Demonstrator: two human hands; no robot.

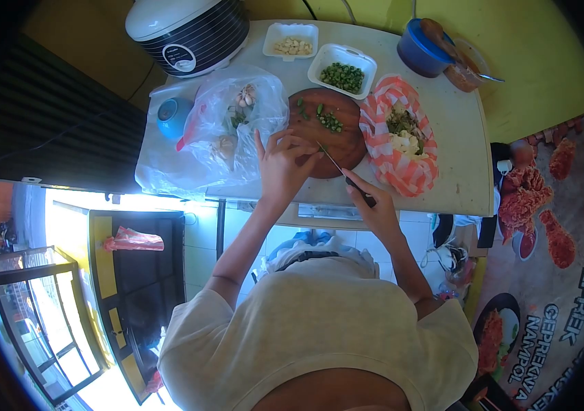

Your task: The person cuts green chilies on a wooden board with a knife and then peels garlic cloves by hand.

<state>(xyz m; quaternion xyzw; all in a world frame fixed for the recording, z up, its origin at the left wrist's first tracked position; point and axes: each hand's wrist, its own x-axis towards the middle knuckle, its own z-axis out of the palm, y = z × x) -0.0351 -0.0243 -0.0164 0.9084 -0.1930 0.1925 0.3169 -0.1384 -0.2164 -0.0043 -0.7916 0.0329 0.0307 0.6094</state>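
Nearest: the wearer's pale shirt (319, 329), forearms reaching forward over the front edge of the counter (462, 154). Right hand (374, 207) is closed round the knife (333, 161) handle, blade angled forward and left over the round wooden board (348, 145). Left hand (284, 161) has thumb and fingers drawn narrow near the blade tip; a bit of green shows there, but can't tell whether it's gripped. Cut green pieces (330, 122) lie on the board, past the knife.

Step in hand looks like chopping, mid-board. The next cut would call for a steady left pinch, fingertips tucked clear of the edge, short blade strokes.

Room: tight both sides. Clear plastic bag (199, 157) with a garlic bulb (245, 96) crowds the board's left; red-and-white striped bag (417, 179) with pale and darker bits sits right up by its right side. Bare counter strip between board and front edge; more open surface right of the striped bag.

Farther: white tray (369, 67) of chopped greens just beyond the board, second tray (269, 35) of pale cloves behind it and left. Far left, rice cooker (196, 42); far right, blue-lidded tub (419, 60) near the yellow-green wall (532, 41).
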